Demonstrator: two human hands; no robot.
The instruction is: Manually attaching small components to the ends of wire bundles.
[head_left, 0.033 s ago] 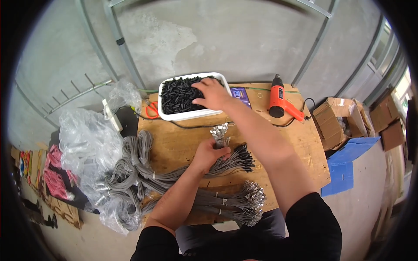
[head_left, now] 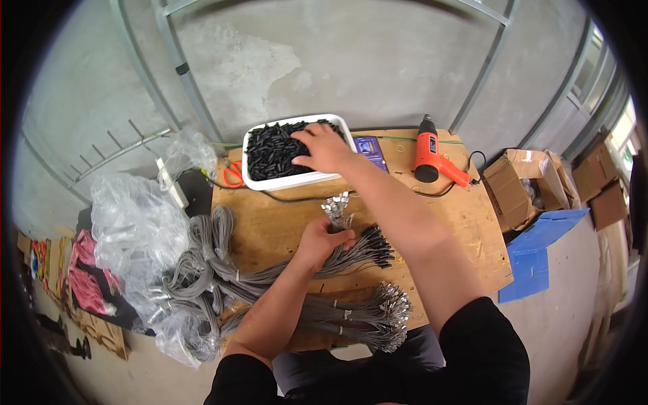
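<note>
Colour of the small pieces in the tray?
Black pieces, in a white tray; shows best in the head view.

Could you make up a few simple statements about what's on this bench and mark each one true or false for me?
1. The left hand holds a bunch of silvery-tipped cables. True.
2. The right hand is closed in a tight fist. False: it is spread open at the small black pieces in the white tray.
3. Orange-red loop handles lie to the left of the tray. True.
4. The orange heat gun lies on the floor. False: it is on the wooden table.
5. A blue sheet is off to the right of the table. True.
</note>
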